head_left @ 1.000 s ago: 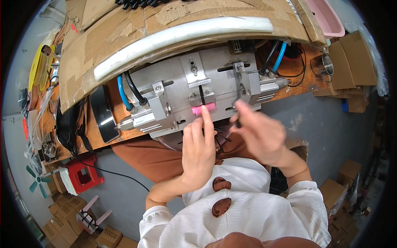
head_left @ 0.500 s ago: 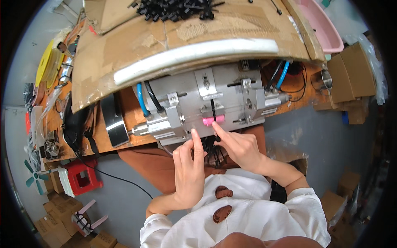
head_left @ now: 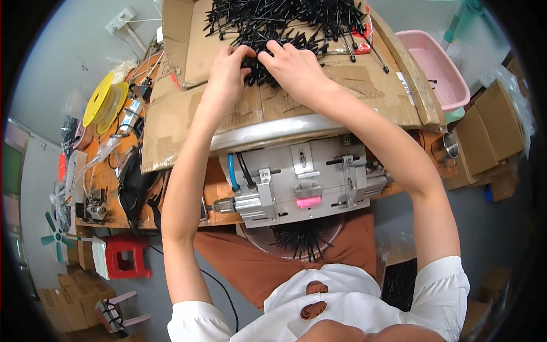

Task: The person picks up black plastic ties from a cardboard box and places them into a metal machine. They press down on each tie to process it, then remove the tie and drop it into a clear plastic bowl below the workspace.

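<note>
Black plastic sticks [head_left: 285,23] lie in a tangled heap on the cardboard sheet [head_left: 353,85] at the far side of my worktop [head_left: 108,188], and both my hands are in the near edge of that heap. My left hand [head_left: 228,71] has its fingers [head_left: 242,52] curled down into the sticks, closing on a small bunch. My right hand [head_left: 293,65] sits just beside it, fingers bent over the same clump, pinching at pieces there; exactly how many each hand has, I cannot tell.

To do this well, I judge I should tease out a few sticks rather than drag the knot, lifting along their length so the heads do not snag neighbours and pull strays off the cardboard edge. The metal fixture [head_left: 307,182] with its pink block [head_left: 309,202] stands below my forearms, nearer my body, with a clear bowl [head_left: 259,242] of more sticks under it. A pink basin [head_left: 433,68] sits to the right.
</note>
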Action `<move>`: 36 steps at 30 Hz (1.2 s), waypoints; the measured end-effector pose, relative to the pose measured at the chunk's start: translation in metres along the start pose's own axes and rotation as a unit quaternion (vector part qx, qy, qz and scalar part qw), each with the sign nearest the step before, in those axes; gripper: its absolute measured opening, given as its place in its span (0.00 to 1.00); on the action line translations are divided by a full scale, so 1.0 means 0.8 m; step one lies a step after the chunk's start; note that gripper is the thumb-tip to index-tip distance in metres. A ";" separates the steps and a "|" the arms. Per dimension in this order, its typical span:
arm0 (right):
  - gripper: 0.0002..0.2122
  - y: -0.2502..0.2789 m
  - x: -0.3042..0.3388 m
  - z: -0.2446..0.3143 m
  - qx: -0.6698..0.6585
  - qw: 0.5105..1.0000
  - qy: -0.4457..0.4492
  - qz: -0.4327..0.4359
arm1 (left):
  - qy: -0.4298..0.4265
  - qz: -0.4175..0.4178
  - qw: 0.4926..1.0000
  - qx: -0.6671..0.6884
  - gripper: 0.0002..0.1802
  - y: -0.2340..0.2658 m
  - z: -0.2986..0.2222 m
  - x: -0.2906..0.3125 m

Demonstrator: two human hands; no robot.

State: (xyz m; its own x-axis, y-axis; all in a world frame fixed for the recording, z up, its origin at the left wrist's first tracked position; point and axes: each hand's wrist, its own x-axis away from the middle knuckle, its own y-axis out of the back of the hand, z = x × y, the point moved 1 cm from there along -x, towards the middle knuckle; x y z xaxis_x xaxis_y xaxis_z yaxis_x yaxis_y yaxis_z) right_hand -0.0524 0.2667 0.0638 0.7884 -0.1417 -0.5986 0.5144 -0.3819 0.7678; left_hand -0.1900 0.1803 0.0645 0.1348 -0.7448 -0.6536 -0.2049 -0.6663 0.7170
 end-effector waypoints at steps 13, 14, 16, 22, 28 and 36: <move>0.10 0.058 0.037 -0.137 -0.423 0.904 0.052 -0.015 | 0.093 0.123 0.972 0.178 0.10 0.050 -0.049 -0.016; 0.08 0.065 0.036 -0.148 -0.380 0.923 0.058 -0.028 | 0.172 0.163 0.938 0.254 0.10 0.060 -0.045 -0.024; 0.14 0.090 0.025 -0.141 -0.480 0.866 -0.142 0.005 | 0.152 0.165 0.922 0.315 0.13 0.074 -0.017 -0.031; 0.08 0.103 0.036 -0.154 -0.648 0.715 -0.246 -0.090 | 0.192 0.106 0.843 0.491 0.15 0.099 -0.022 -0.011; 0.14 0.134 0.121 -0.111 -0.651 0.722 -0.209 -0.110 | 0.087 -0.012 0.987 0.138 0.13 0.088 -0.090 0.110; 0.10 0.136 0.186 -0.045 -0.677 0.666 -0.276 -0.149 | 0.069 -0.022 0.997 0.023 0.09 0.054 -0.101 0.164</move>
State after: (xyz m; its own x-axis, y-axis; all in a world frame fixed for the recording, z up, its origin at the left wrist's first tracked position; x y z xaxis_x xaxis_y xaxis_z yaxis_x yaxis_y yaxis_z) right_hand 0.1334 0.2368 0.0664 0.5318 -0.7000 -0.4767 0.7473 0.6527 -0.1248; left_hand -0.1027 0.0506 0.0297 0.2762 -0.7143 -0.6430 -0.2390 -0.6990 0.6740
